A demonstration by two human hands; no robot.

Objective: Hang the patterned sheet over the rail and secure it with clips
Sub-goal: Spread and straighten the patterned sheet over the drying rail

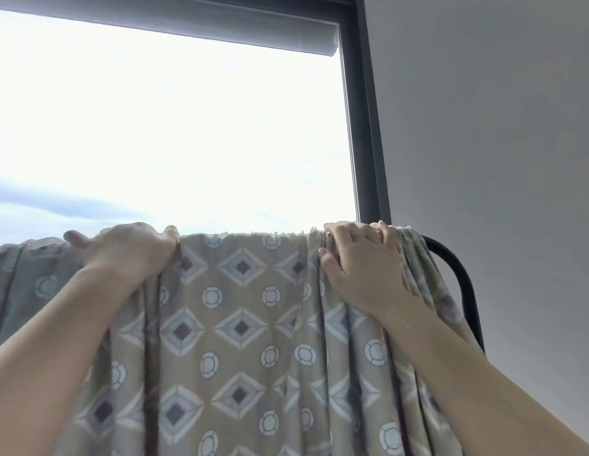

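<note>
The patterned sheet (240,327), tan with grey diamonds and pale rings, hangs draped over a high rail and fills the lower half of the view. Only the rail's black curved end (461,281) shows at the right; the rest is hidden under the cloth. My left hand (128,251) lies over the sheet's top edge at the left, fingers curled over it. My right hand (359,261) grips the bunched folds of the sheet at the top right, close to the rail's bend. No clips are in view.
Behind the rail is a bright window (171,133) with a dark frame (368,159) and a rolled-up blind (220,24) at its top. A plain grey wall (500,126) fills the right side.
</note>
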